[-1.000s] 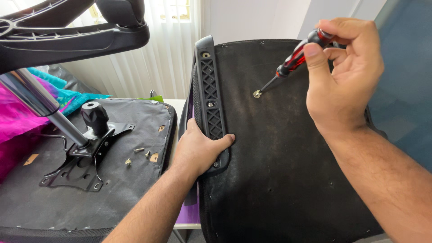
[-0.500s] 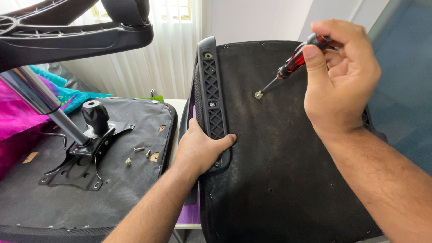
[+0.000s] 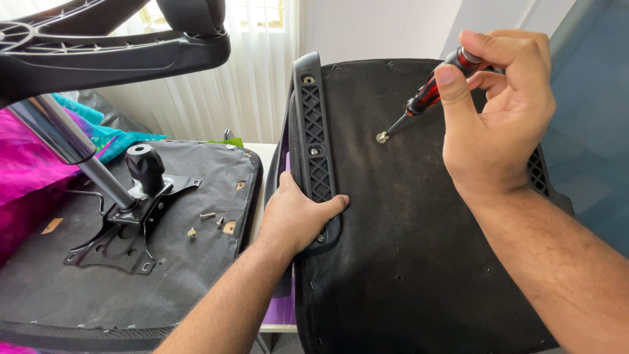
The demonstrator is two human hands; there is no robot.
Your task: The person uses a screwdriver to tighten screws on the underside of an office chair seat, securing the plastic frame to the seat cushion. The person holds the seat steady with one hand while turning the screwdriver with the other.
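Note:
An upturned black chair seat (image 3: 406, 249) lies in front of me, underside up. My left hand (image 3: 295, 219) grips the black plastic armrest bracket (image 3: 313, 141) along the seat's left edge. A red and black screwdriver (image 3: 429, 95) is held in my right hand (image 3: 495, 115), its tip resting on a silver screw (image 3: 381, 137) in the seat's fabric underside.
At the left lies a second upturned chair seat (image 3: 131, 282) with a black metal mechanism plate (image 3: 121, 242), a chrome gas cylinder (image 3: 72, 154) and a black chair base (image 3: 111, 49) above. Loose screws (image 3: 206, 216) rest on it. Pink and teal cloth (image 3: 26, 170) is at the far left.
My right hand has shifted slightly on the screwdriver handle while the tip stays on the screw. My left hand keeps its grip on the bracket.

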